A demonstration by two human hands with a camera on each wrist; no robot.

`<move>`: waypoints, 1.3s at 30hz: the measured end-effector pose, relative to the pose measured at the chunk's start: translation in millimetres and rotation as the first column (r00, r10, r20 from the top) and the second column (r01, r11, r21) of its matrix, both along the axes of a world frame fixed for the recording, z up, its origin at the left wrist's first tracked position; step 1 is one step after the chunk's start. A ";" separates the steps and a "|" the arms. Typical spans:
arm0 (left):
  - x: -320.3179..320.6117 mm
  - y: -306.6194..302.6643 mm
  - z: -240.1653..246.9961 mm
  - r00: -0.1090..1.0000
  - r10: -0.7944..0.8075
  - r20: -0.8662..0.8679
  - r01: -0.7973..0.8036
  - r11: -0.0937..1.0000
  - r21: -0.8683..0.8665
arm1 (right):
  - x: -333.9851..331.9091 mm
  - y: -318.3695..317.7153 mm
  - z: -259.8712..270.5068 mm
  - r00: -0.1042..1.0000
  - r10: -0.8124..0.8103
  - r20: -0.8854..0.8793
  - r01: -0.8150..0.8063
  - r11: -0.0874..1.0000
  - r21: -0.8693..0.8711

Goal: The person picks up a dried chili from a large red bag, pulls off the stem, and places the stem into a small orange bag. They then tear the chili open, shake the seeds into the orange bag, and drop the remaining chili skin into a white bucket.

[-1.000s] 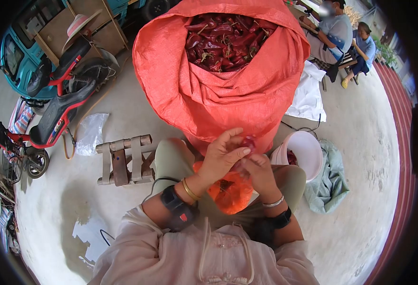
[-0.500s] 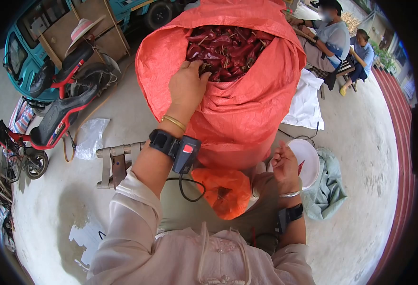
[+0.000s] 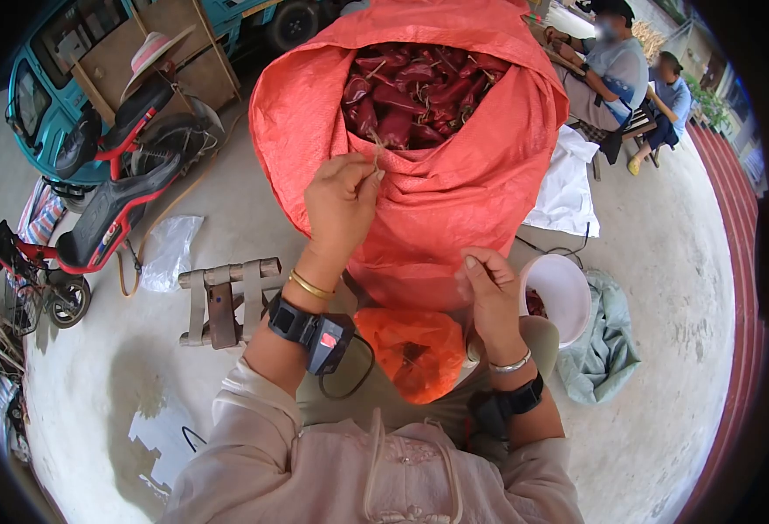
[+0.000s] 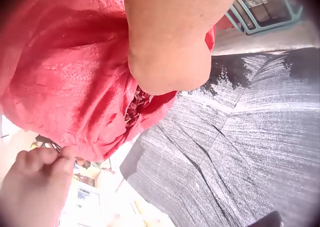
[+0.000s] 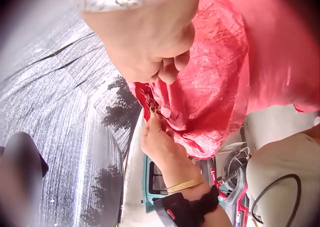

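Observation:
A big red woven bag [image 3: 454,205] full of dark red chili peppers [image 3: 441,92] stands in front of me. At its near rim my left hand [image 3: 343,196] pinches a pale stem between thumb and forefinger. The stem leads up to a red chili pepper [image 3: 393,127] at the edge of the heap. My right hand [image 3: 494,301] hovers low by the bag's right side, fingers loosely bent, nothing visible in them. Between my legs lies an orange plastic bag [image 3: 415,349]. In the right wrist view the left hand [image 5: 162,147] is at the bag's mouth.
A white bucket [image 3: 568,293] with some red pieces stands right of my knee, beside a green sack [image 3: 607,345]. To the left are a folding stool [image 3: 232,301], a clear plastic bag [image 3: 171,249] and a red scooter [image 3: 109,218]. Two people sit at the back right.
My left hand went from low beside the right hand up into the peppers, then drew back slightly, pinching a stem. The right hand shifted toward the bucket, then back left; its earlier red piece is gone.

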State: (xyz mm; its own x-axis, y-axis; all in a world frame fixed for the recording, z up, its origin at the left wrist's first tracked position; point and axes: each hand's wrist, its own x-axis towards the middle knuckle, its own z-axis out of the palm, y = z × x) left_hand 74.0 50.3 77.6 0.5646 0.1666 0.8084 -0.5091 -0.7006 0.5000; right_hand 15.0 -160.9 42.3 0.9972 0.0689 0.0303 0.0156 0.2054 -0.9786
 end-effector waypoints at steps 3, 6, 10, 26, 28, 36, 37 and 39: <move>-17.8 -13.8 1.2 0.995 -0.091 0.035 0.090 0.995 0.046 | 8.6 11.2 5.1 0.987 -0.013 0.160 0.024 0.998 -0.064; -30.1 -27.4 -1.2 0.989 -0.146 0.001 0.146 0.988 0.041 | 23.9 24.5 7.6 0.902 -0.086 0.422 0.170 0.971 -0.166; -39.1 -37.2 4.9 0.977 -0.211 0.033 0.206 0.971 0.123 | 39.4 38.5 38.4 0.666 0.031 0.745 0.482 0.744 -0.462; -9.9 -14.3 29.8 0.988 -0.043 0.148 0.022 0.990 0.141 | 75.5 44.7 44.3 0.756 -0.068 0.651 0.194 0.973 -0.124; -16.2 -18.7 36.0 0.983 -0.018 0.180 -0.017 0.981 0.193 | 71.3 40.7 47.1 0.782 -0.049 0.621 0.113 0.992 -0.063; -45.5 -34.7 32.6 0.915 -0.373 -0.151 0.378 0.926 0.004 | 35.6 16.6 59.5 0.868 0.018 0.497 -0.070 0.994 0.087; -49.0 -40.3 30.4 0.879 -0.437 -0.192 0.417 0.899 -0.135 | 31.1 14.8 56.2 0.889 0.027 0.458 -0.076 0.993 0.088; -52.1 -45.9 18.8 0.842 -0.486 -0.232 0.430 0.866 -0.253 | 25.2 11.9 49.2 0.923 0.047 0.381 -0.088 0.992 0.090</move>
State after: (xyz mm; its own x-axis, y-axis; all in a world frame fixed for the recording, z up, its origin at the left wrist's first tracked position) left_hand 22.0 4.4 96.4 0.8095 -0.0385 0.5859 -0.5682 -0.3028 0.7651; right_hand 40.2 -149.0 91.5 0.9034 0.1115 0.4140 0.3620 0.3187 -0.8760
